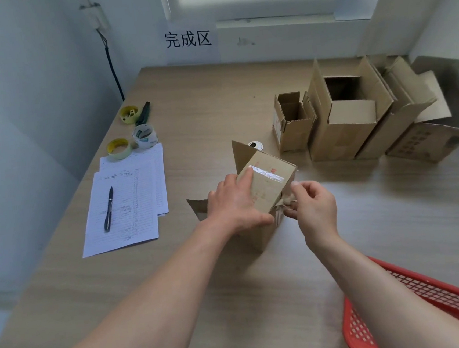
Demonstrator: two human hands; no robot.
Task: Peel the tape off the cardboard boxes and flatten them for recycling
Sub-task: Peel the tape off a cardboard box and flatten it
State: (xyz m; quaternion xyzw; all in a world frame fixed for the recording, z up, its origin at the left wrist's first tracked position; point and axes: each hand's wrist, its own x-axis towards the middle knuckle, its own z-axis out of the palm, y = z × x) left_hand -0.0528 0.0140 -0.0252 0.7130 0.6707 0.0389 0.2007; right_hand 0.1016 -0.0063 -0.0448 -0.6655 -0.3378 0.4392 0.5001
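A small cardboard box (267, 187) lies tilted on the wooden table (233, 285) in the middle of the view, flaps open at its far and left ends. A strip of clear tape (267, 173) runs across its upper face. My left hand (234, 204) presses flat on the box, the index finger stretched toward the tape's left end. My right hand (314, 205) pinches a loose piece of tape (287, 202) at the box's right edge.
Three open cardboard boxes (293, 122) (349, 117) (413, 116) stand at the back right. Tape rolls (144, 135) (119, 148), a yellow dispenser (129, 114), lined papers (126, 206) and a pen (109, 209) lie at the left. A red mesh basket (421, 309) sits at the near right edge.
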